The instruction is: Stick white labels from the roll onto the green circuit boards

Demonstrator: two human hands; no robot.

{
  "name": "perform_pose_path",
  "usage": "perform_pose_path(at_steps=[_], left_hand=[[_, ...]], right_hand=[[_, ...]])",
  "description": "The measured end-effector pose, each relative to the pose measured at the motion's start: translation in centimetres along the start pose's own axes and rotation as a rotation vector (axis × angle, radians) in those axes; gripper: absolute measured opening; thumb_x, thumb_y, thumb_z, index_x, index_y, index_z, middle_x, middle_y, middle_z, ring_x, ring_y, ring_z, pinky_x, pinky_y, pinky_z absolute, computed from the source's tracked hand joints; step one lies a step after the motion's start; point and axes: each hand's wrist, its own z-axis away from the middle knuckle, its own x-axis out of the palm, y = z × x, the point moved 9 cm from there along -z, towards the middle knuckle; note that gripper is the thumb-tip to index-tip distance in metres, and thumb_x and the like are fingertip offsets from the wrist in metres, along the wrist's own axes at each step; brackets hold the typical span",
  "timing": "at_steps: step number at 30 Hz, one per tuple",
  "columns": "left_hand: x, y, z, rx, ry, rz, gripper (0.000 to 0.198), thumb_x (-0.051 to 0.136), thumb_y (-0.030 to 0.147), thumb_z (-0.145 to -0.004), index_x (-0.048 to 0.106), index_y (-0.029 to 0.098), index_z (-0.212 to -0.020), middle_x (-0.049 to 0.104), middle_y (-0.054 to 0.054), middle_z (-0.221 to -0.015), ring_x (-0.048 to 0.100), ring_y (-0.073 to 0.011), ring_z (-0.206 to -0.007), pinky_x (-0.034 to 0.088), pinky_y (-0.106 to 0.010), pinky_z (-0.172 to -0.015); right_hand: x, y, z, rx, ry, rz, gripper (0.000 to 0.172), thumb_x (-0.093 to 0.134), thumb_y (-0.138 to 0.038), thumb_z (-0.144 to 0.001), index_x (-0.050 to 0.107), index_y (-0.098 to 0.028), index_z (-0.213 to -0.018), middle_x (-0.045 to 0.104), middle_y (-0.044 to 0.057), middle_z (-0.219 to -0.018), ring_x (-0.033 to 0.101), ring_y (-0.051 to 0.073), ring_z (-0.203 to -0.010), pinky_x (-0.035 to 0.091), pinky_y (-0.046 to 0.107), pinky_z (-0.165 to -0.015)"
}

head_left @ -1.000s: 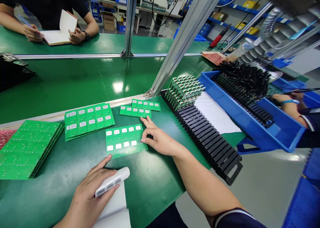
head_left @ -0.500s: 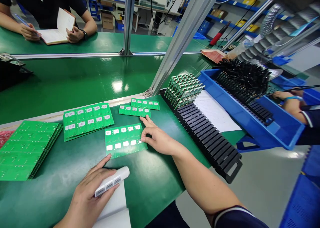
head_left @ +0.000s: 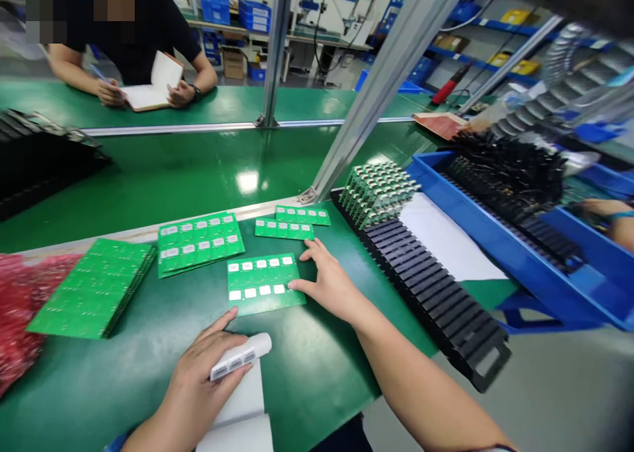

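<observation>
A green circuit board (head_left: 265, 280) with two rows of white labels lies flat on the green table. At its right edge is my right hand (head_left: 327, 277), fingers apart, the thumb touching the board by the lower row. My left hand (head_left: 211, 366) grips a roll of labels (head_left: 241, 357) between thumb and fingers, its index fingertip near the board's lower left corner. White backing paper (head_left: 242, 399) trails below the roll. Two narrow labelled boards (head_left: 284, 229) lie behind, and a stack of labelled boards (head_left: 198, 244) sits to the left.
Farther left are a stack of green boards (head_left: 94, 287) and red bubble wrap (head_left: 24, 313). At right stand a black slotted rack (head_left: 421, 273) holding upright boards and a blue bin (head_left: 535, 240). Across the metal frame (head_left: 356, 102), a person holds an open notebook (head_left: 148, 95).
The view has shifted, so the scene sits farther right and slightly lower. My right index finger and thumb have spread apart. My left hand still holds the roll.
</observation>
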Motion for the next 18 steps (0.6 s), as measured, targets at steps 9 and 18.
perform_pose_path(at_steps=[9, 18], left_hand=[[0.6, -1.4, 1.0, -0.235, -0.031, 0.142, 0.03, 0.082, 0.007, -0.075, 0.072, 0.022, -0.1, 0.08, -0.007, -0.1, 0.064, -0.0335, -0.131, 0.057, -0.045, -0.103], [-1.2, -0.9, 1.6, -0.281, 0.09, 0.138, 0.032, 0.082, 0.005, -0.07, 0.075, 0.022, -0.096, 0.08, -0.004, -0.096, 0.075, -0.0258, -0.096, 0.059, -0.037, -0.086]], right_hand=[[1.4, -1.4, -0.8, -0.163, 0.027, 0.107, 0.064, 0.081, -0.047, -0.077, 0.063, -0.019, -0.131, 0.048, 0.022, -0.155, 0.037, 0.041, -0.15, 0.035, 0.062, -0.12], [1.9, -5.6, 0.8, -0.323, -0.285, 0.291, 0.101, 0.093, -0.047, -0.056, 0.056, -0.022, -0.146, 0.05, 0.021, -0.154, 0.041, 0.043, -0.146, 0.03, 0.06, -0.121]])
